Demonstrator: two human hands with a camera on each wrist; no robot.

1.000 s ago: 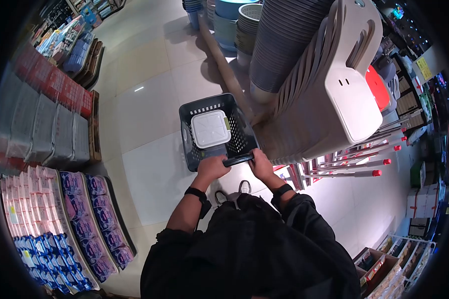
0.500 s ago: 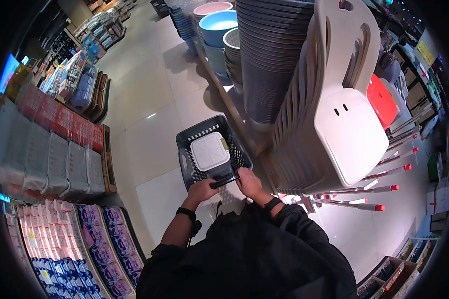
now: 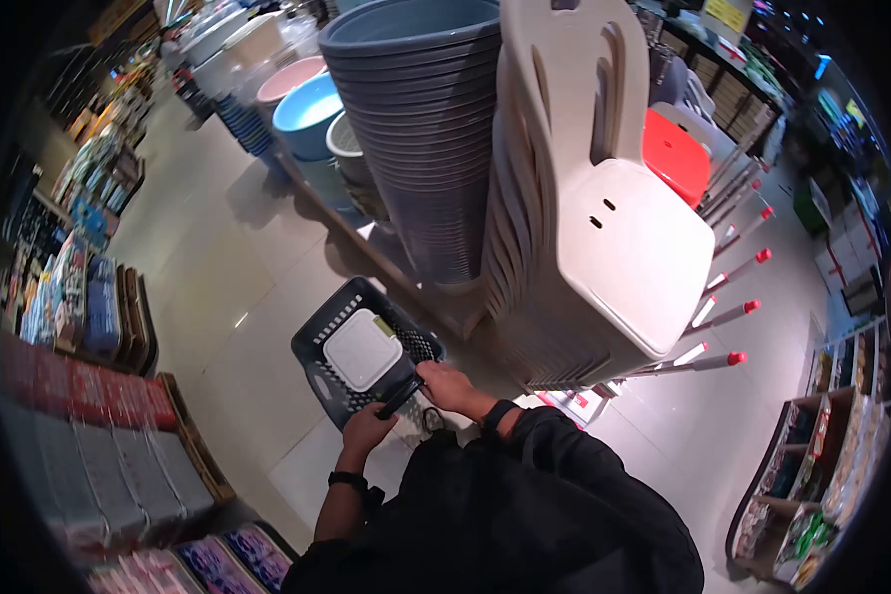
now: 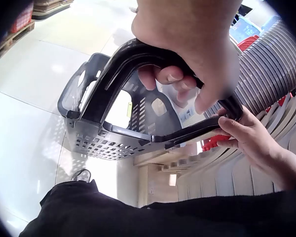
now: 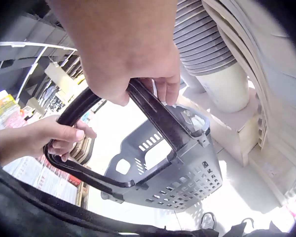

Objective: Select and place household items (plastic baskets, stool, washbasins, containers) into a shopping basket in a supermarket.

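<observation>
A dark grey shopping basket (image 3: 312, 332) with slotted walls hangs in front of the body, tilted in the head view. Inside it lies a white lidded box (image 3: 363, 349) with a greenish clip on one side. My left hand (image 3: 368, 428) grips the near left part of the black handle (image 4: 121, 64), its fingers curled under the bar in the left wrist view. Farther along the same handle, my right hand (image 3: 444, 384) holds on, with fingers wrapped over it in the right wrist view.
Close on the right stand stacked beige chairs (image 3: 634, 257), a tall stack of grey buckets (image 3: 421, 129) and a red seat (image 3: 675, 156). Red-tipped poles (image 3: 713, 361) stick out beyond the chairs. Wrapped grey packs (image 3: 119, 465) line the left side, and tiled floor (image 3: 238, 287) runs between.
The head view has swung right and up, so the chairs, buckets and basket appear farther left and the basket lower. Both hands keep their hold on the handle.
</observation>
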